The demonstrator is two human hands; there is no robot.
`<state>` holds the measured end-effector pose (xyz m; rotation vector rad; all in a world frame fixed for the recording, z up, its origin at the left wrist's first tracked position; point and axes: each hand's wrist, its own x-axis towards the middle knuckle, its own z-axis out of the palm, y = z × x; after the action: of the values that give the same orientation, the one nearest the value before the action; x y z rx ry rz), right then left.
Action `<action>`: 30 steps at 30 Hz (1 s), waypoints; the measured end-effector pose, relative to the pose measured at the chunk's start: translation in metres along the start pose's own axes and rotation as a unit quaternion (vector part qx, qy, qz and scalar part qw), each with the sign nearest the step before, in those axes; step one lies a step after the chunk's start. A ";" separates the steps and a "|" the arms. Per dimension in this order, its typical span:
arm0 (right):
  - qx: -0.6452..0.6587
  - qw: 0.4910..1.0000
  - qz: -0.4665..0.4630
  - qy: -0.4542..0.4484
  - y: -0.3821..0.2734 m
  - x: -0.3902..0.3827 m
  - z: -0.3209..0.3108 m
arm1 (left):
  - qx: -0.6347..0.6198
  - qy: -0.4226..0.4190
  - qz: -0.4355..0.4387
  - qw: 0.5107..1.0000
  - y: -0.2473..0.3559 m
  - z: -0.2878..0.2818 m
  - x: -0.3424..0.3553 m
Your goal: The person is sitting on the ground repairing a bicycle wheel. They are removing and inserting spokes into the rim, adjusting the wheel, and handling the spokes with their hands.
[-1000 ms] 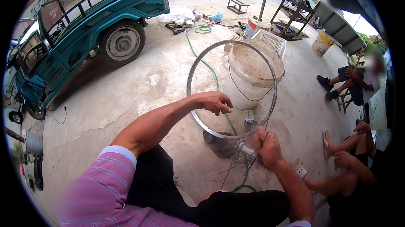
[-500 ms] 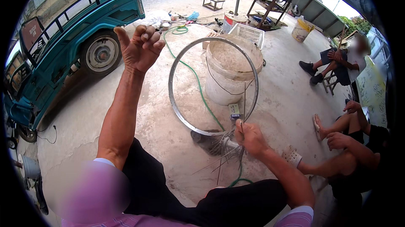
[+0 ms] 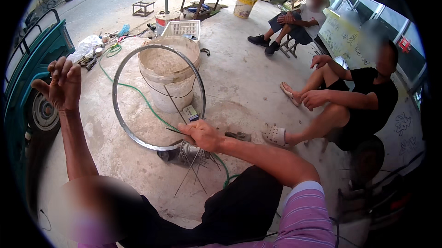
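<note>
My left hand (image 3: 64, 84) is raised at the left, thumb spread out and fingers loosely bent, with nothing in it. My right hand (image 3: 203, 135) pinches thin metal spokes between thumb and fingers. One long spoke (image 3: 175, 102) slants up and left from that grip. Just below the hand sits a metal wheel hub (image 3: 188, 151) with several loose spokes (image 3: 197, 170) sticking out of it. A bare silver wheel rim (image 3: 115, 103) stands beyond my right hand, in front of a large white bucket (image 3: 168, 89); whether it leans on the bucket I cannot tell. Its lower right part is hidden behind the hand.
A small box (image 3: 189, 113) lies by the bucket. Behind is a white plastic crate (image 3: 183, 29). A green hose (image 3: 142, 98) runs over the concrete. A teal cargo vehicle (image 3: 39, 64) stands left. Two people (image 3: 375, 91) (image 3: 299, 20) sit at the right.
The view has swung right, so the scene sits further left. My right hand has risen slightly against the rim, and the spoke tilts left now. My left hand stays raised.
</note>
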<state>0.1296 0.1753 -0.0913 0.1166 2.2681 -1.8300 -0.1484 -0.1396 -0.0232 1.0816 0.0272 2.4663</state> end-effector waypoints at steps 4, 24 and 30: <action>-0.009 1.000 -0.028 -0.005 0.004 -0.002 -0.001 | -0.015 -0.013 -0.018 1.000 -0.002 0.011 0.004; -0.066 0.998 -0.023 -0.003 0.000 -0.021 0.007 | 0.018 -0.058 -0.063 0.996 -0.068 0.031 0.019; -0.067 0.997 0.010 -0.021 -0.001 -0.018 0.004 | 0.076 -0.082 -0.085 0.990 -0.075 0.036 0.016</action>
<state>0.1478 0.1722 -0.0871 0.0765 2.3440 -1.6479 -0.1035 -0.0709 -0.0015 1.2874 0.2508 2.2460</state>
